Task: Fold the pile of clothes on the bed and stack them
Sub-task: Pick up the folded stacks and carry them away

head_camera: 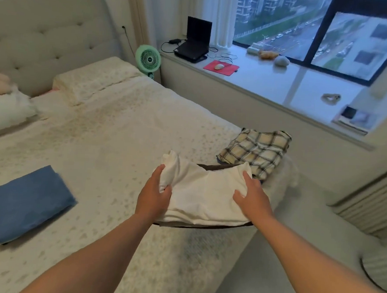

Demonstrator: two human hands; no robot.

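Both hands hold a folded white cloth: the left hand (154,189) pinches its left edge, and the right hand (252,195) grips its right side. The white cloth (204,192) sits on a dark piece near the bed (112,127) corner, beside a checked cloth (257,150). I think it needs smoothing flat next. The dark piece is mostly hidden.

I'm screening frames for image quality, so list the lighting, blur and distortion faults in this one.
Head view: dim, bluish daylight from the window, no hard shadows. Wide-angle bending curves the window sill and the bed edge. Soft smear on the bed near the forearms and at the right edge. The hands and the white garment stay fairly sharp.
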